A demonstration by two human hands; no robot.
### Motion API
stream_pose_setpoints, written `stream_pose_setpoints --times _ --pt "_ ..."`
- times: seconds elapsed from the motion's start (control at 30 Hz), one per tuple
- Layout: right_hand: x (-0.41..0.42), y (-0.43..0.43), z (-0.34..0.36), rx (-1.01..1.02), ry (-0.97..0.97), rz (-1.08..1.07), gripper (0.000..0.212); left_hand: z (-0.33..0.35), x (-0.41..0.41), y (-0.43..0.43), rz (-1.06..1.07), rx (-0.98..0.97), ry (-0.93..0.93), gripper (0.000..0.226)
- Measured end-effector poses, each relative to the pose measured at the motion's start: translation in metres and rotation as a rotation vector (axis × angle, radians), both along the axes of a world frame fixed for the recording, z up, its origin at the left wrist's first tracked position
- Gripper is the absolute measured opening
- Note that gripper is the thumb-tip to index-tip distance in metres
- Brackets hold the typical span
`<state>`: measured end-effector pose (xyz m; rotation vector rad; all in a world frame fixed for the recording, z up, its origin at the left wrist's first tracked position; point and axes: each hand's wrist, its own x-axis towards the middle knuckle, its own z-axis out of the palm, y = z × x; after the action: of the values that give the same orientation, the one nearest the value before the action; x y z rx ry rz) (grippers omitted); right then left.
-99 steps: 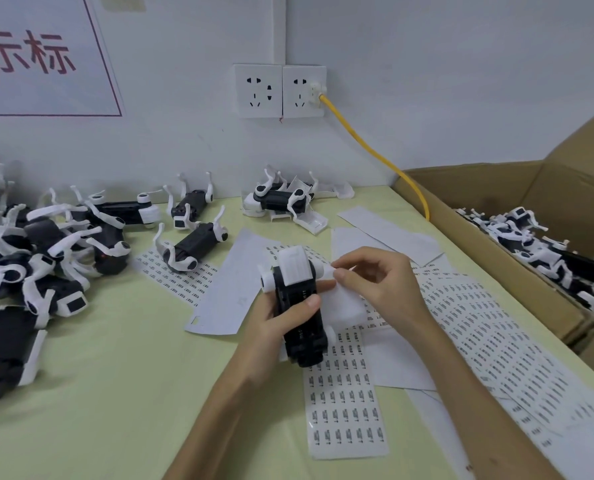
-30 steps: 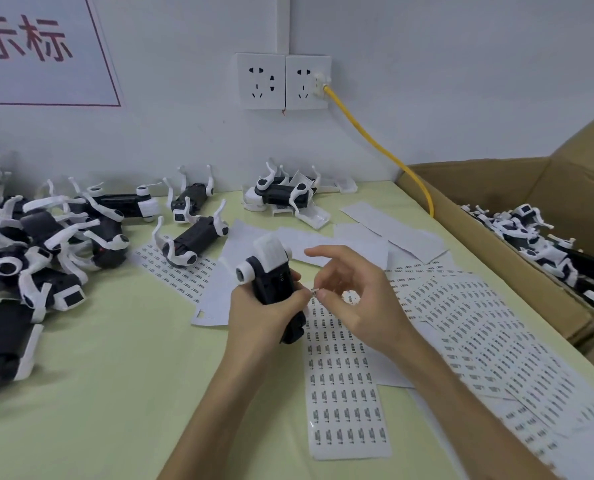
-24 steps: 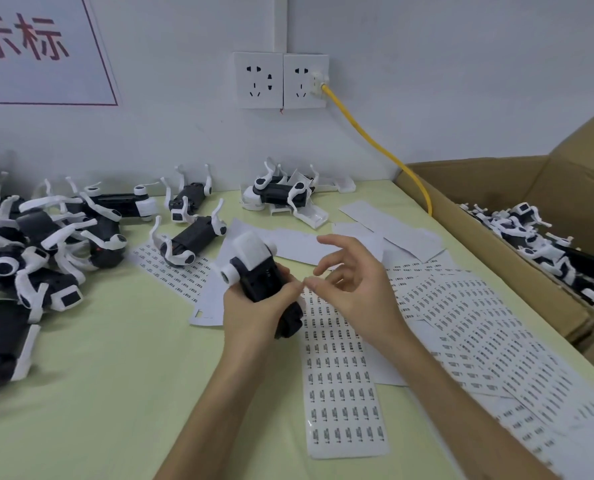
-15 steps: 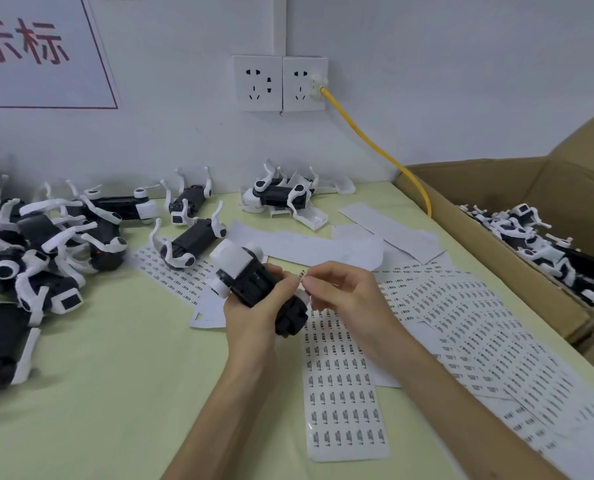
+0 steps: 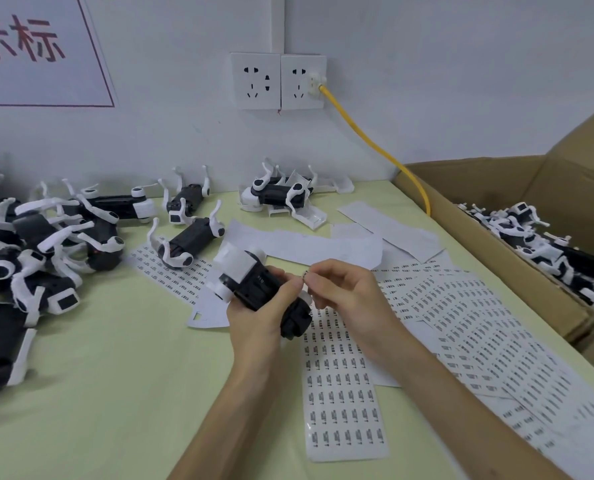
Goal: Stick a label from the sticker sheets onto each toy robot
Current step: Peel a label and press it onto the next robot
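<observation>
My left hand (image 5: 258,318) grips a black-and-white toy robot (image 5: 254,285) above the table's middle, its white end pointing up and left. My right hand (image 5: 349,295) pinches a tiny label (image 5: 305,274) between thumb and forefinger, right beside the robot's body. A long sticker sheet (image 5: 344,389) full of small printed labels lies flat just under both hands. More sticker sheets (image 5: 475,323) fan out to the right.
A pile of toy robots (image 5: 36,251) crowds the table's left side, with a few more (image 5: 278,195) near the wall. An open cardboard box (image 5: 538,216) with several robots sits at the right. A yellow cable (image 5: 375,147) runs from the wall socket. Blank backing papers (image 5: 323,247) lie behind the hands.
My left hand has tilted the robot's white end over to the left. My right hand has closed its fingers on a small label and brought it up against the robot's side.
</observation>
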<state>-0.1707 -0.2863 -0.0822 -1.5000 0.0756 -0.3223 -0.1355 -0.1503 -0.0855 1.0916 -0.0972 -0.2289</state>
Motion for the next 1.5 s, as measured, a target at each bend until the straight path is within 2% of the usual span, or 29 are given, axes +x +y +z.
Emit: stream_pose_setpoints --times 0.07,0.17,0.2,0.27,0.33,0.43,0.53,0.63,0.77,0.83,0.93,1.0,1.07,1.13,1.17,1.27,1.37,1.5 --pt "0.000 0.000 0.001 0.001 -0.025 -0.028 0.005 0.002 -0.002 0.000 0.005 -0.046 0.018 0.019" --pt "0.000 -0.002 0.002 0.041 -0.054 -0.121 0.005 0.007 -0.006 -0.003 -0.018 -0.104 0.014 0.035" --pt "0.001 -0.003 0.002 0.054 -0.057 -0.149 0.005 0.008 -0.007 -0.004 -0.037 -0.101 0.007 0.034" --pt "0.002 -0.006 0.001 0.090 -0.052 -0.214 0.005 0.008 -0.008 -0.004 -0.071 -0.060 -0.001 0.015" --pt "0.004 -0.013 0.003 0.116 -0.061 -0.334 0.006 0.008 -0.009 -0.003 -0.070 -0.032 0.018 0.021" --pt "0.004 -0.028 0.012 -0.059 -0.123 -0.547 0.003 0.013 -0.005 0.002 -0.094 -0.177 0.199 0.030" --pt "0.000 -0.037 0.035 -0.264 -0.191 -0.559 0.012 0.020 -0.001 0.006 -0.162 -0.375 0.402 0.018" --pt "-0.006 -0.036 0.064 -0.503 -0.188 -0.456 0.026 0.021 0.000 0.005 -0.185 -0.416 0.385 0.025" --pt "-0.027 -0.024 0.103 -0.846 -0.225 -0.286 0.033 0.017 -0.002 0.001 -0.155 -0.310 0.324 0.038" --pt "-0.038 -0.017 0.118 -0.867 -0.287 -0.280 0.032 0.017 -0.003 0.000 -0.156 -0.265 0.285 0.034" --pt "-0.052 -0.005 0.122 -0.627 -0.364 -0.262 0.033 0.019 -0.003 -0.001 -0.140 -0.247 0.252 0.036" --pt "-0.061 0.012 0.103 -0.265 -0.394 -0.207 0.033 0.019 -0.003 0.000 -0.131 -0.276 0.252 0.052" --pt "-0.067 0.037 0.074 0.194 -0.305 -0.122 0.034 0.016 -0.002 0.002 -0.142 -0.308 0.236 0.058" --pt "-0.070 0.065 0.043 0.569 -0.178 -0.012 0.038 0.011 -0.002 0.004 -0.195 -0.331 0.230 0.041" --pt "-0.069 0.078 0.031 0.685 -0.138 0.021 0.041 0.011 -0.003 0.005 -0.231 -0.335 0.256 0.035" --pt "-0.062 0.101 0.013 0.802 -0.082 0.036 0.044 0.007 -0.005 0.006 -0.297 -0.313 0.335 0.044" --pt "-0.057 0.101 0.012 0.863 -0.046 0.006 0.043 0.005 -0.005 0.006 -0.310 -0.328 0.342 0.030" --pt "-0.054 0.095 0.010 0.901 -0.023 0.055 0.045 0.004 -0.005 0.006 -0.347 -0.341 0.322 0.050"
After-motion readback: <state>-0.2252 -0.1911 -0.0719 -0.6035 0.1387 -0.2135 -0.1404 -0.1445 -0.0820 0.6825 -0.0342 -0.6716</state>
